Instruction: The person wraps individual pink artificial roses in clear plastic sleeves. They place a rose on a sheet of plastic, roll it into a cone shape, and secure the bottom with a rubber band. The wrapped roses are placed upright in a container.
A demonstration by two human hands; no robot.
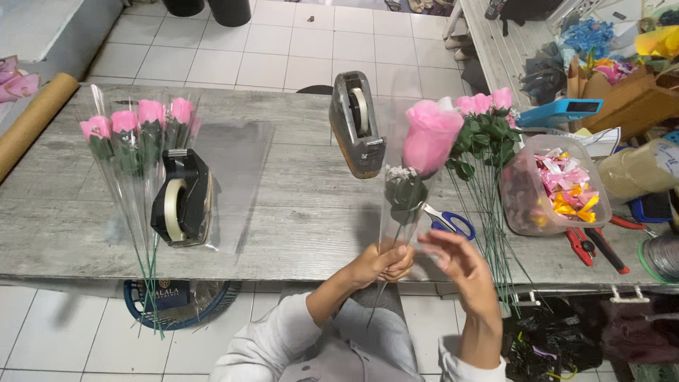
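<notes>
At the lower centre of the frame, the left hand (382, 263) has its grip clamped on the stem of a single pink rose (428, 145) in a clear sleeve, holding it upright above the grey desk (297, 212). The right hand (463, 267) hovers just beside it, fingers spread apart and holding nothing. Blue-handled scissors (448, 221) lie behind the hands; a grey tape dispenser (356, 124) stands at upper centre, wrapped roses (138, 131) lie at left.

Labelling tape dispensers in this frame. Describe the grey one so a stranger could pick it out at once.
On the grey wooden table, look at the far middle, left of the loose pink roses. The grey tape dispenser stands bare on the wood; the black dispenser lies on clear plastic sheets.
</notes>
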